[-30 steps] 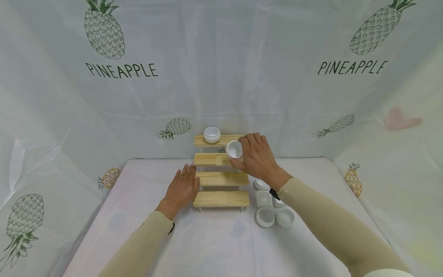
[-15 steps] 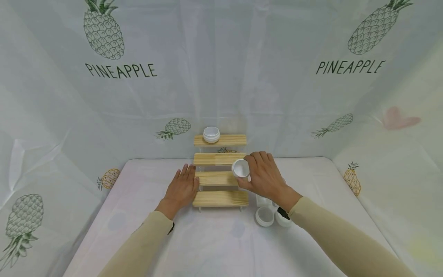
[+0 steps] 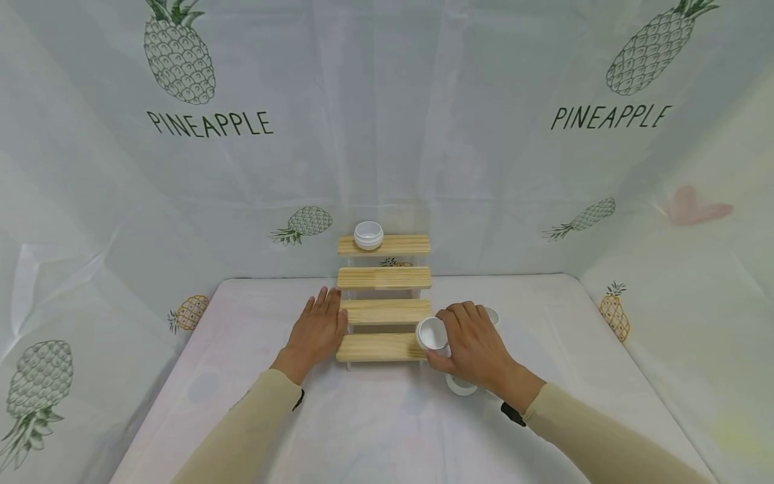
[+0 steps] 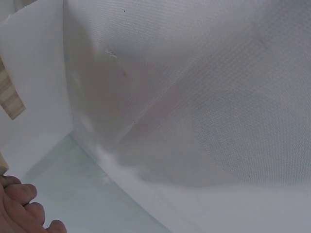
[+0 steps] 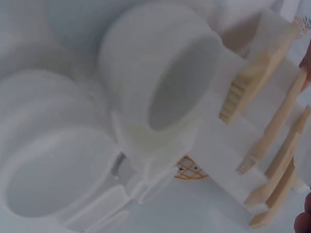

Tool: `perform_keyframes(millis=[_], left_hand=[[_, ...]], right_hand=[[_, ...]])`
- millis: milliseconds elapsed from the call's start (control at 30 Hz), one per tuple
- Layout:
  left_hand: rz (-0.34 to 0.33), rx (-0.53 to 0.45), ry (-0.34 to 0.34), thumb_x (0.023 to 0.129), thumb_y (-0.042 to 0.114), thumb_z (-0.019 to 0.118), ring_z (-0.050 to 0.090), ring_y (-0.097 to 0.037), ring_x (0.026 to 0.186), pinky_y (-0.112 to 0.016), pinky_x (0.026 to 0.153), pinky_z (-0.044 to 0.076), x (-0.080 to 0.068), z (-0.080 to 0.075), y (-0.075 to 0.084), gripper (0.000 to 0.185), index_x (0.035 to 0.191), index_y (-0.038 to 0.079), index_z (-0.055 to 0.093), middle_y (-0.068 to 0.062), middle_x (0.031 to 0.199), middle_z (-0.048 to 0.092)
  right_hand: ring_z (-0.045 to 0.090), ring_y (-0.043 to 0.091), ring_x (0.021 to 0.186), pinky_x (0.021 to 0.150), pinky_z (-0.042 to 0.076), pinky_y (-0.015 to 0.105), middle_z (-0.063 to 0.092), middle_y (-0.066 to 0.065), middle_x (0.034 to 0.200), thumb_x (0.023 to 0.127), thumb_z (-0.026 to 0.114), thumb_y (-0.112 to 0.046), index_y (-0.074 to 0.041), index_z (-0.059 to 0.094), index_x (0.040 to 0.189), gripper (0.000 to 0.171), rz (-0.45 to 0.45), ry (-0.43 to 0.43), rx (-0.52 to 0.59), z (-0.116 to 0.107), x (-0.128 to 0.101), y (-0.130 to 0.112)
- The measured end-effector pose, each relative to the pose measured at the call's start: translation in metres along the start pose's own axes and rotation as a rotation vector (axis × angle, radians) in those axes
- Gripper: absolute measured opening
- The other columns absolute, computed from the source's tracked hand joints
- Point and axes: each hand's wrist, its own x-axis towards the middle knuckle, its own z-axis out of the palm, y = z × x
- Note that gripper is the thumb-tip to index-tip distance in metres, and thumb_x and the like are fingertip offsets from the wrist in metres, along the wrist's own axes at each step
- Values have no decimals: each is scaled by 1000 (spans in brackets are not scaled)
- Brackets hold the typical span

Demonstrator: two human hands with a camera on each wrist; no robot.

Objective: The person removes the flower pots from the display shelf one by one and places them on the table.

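Observation:
My right hand (image 3: pixel 474 343) grips a small round white bowl (image 3: pixel 431 334) at the right end of the lowest step of a wooden tiered stand (image 3: pixel 381 347). I cannot tell whether the bowl touches the step. In the right wrist view part of the held bowl (image 5: pixel 303 155) shows at the right edge. Beside the stand's left side lies my left hand (image 3: pixel 317 326), fingers straight and fingertips near the middle steps. The left wrist view catches only some of its fingers (image 4: pixel 29 206). Another round white bowl (image 3: pixel 368 235) sits on the top step, left of its middle.
Right of the stand, more white dishes are mostly hidden under my right hand; one round bowl (image 3: pixel 461 385) peeks out in front. Close up, the right wrist view has a round bowl (image 5: pixel 53 170) beside another (image 5: pixel 146 63). A pineapple-print curtain (image 3: pixel 484 134) hangs behind the table (image 3: pixel 375 430).
My right hand has carried the white bowl down and slightly right, from beside the upper steps to the lowest step, covering more of the loose dishes. My left hand has stayed put.

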Motion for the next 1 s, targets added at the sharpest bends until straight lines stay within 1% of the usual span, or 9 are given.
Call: perform_keyframes(millis=[67,200,367,633,833,1000], left_hand=[[1,0,-1,116,40,15,16,-36,163,-54,133,15,0,1,0,66,167,-2,18,-19,173,25],[1,-3,-5,116,41,14,16,-35,164,-53,134,15,0,0,1,66,167,-1,17,-18,173,24],[4,-8,4,116,40,15,17,-35,163,-54,133,16,0,0,1,66,167,-2,18,-19,173,25],[2,-19,-6,117,40,16,16,-35,163,-54,134,14,0,-1,1,65,167,-2,18,-20,173,25],[-2,-20,-1,117,39,16,16,-35,163,-54,134,14,0,0,0,65,167,-2,19,-20,172,27],[0,-17,5,116,39,15,17,-36,163,-54,134,14,1,2,-1,65,167,-2,19,-19,173,26]], right_hand=[[56,32,88,75,46,42,64,12,100,90,59,-60,-2,64,109,60,4,-12,-1,-1,-10,-2],[57,31,89,76,48,43,63,10,100,85,68,-58,-4,64,110,59,15,-52,4,-4,-33,-8],[56,26,91,77,47,40,62,5,101,81,74,-59,-8,64,108,58,24,-97,30,-6,-60,-17],[51,19,88,74,40,33,57,-1,98,78,76,-60,-10,63,106,59,-43,-84,36,-2,-97,-34],[46,19,85,74,37,33,54,-2,95,77,75,-61,-10,63,104,59,-52,-79,24,1,-116,-37],[46,18,87,75,37,33,54,-2,95,78,73,-62,-10,64,105,60,-31,-111,18,1,-124,-34]])
